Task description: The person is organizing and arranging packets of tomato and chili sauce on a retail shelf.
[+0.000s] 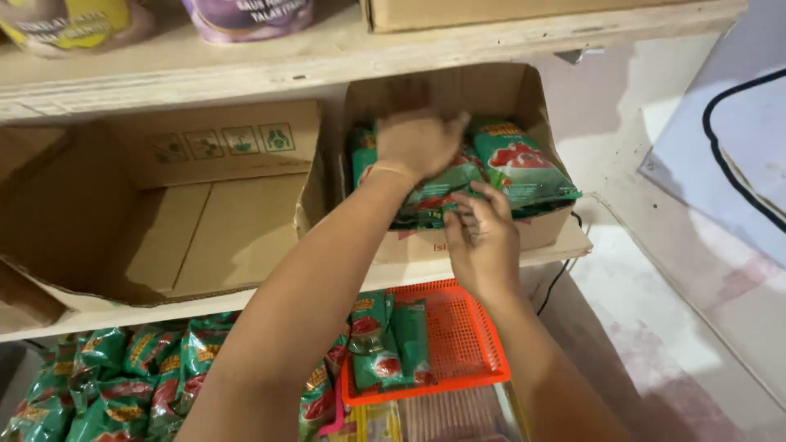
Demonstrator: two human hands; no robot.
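both hands [450, 192] on green packets [499, 168] inside open carton [491, 90]

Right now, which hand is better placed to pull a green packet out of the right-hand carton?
Probably the right hand: its fingers already pinch the front edge of the green packets at the open carton mouth. The left hand lies flat on top of the stack, pressing rather than gripping.

Under your hands [458, 180] the packets [516, 168] are green with red and yellow print; their box [491, 90] is plain brown cardboard. Below your hands sits an orange mesh tray [467, 336].
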